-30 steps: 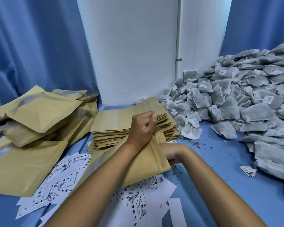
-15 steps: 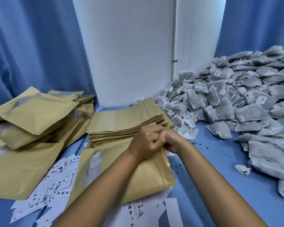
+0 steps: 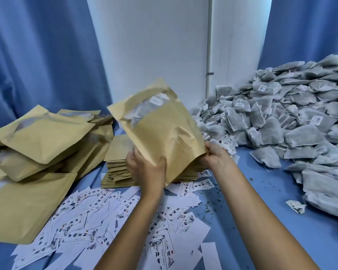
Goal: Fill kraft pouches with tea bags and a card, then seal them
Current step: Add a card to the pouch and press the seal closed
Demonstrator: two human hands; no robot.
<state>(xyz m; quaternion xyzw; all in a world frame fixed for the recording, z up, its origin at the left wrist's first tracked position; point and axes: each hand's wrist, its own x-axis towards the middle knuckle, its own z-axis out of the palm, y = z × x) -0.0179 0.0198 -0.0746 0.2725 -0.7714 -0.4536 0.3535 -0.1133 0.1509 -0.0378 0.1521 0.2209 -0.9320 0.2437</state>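
Both hands, left hand (image 3: 146,168) and right hand (image 3: 216,155), grip the filled pouch (image 3: 160,131); best lay it gently onto the tabletop's left-edge pile (image 3: 41,141).

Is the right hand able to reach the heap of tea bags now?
Probably not at once: the right hand grips the pouch. The tea bags lie close beside it, nothing between, so after letting go, likely yes.

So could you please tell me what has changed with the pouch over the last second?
The filled pouch was lying on the table under both fists; now the left hand and right hand hold it raised, window showing. The piles stay put.
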